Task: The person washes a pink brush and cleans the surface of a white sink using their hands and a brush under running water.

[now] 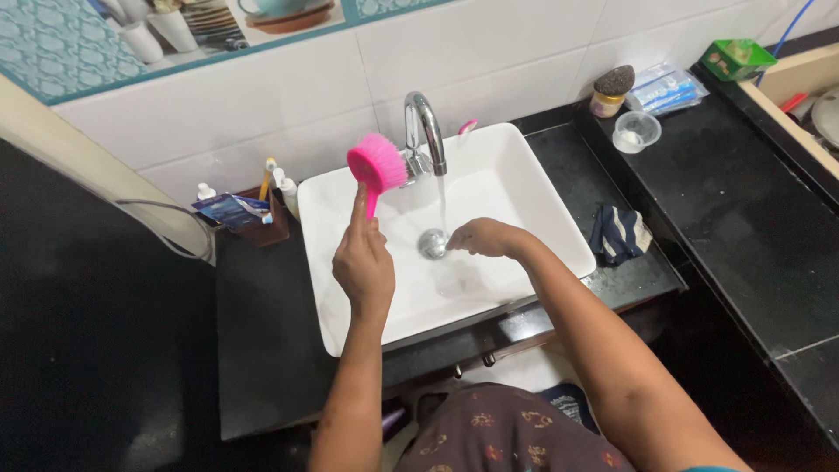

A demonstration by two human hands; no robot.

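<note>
My left hand (363, 262) holds a pink scrubbing brush (377, 163) upright over the left part of a white rectangular sink (516, 166), bristles facing the tap. A chrome tap (426, 131) runs a thin stream of water down to the metal drain (433, 244). My right hand (486, 237) is low in the basin just right of the drain, fingers curled under the stream; I cannot see anything in it.
A black counter (262, 341) surrounds the sink. A brown holder with toothbrushes and tubes (253, 214) stands at the left. A dark folded cloth (619, 234) lies at the right. Farther back right are a small clear container (636, 131), a jar (612, 90) and a green box (737, 59).
</note>
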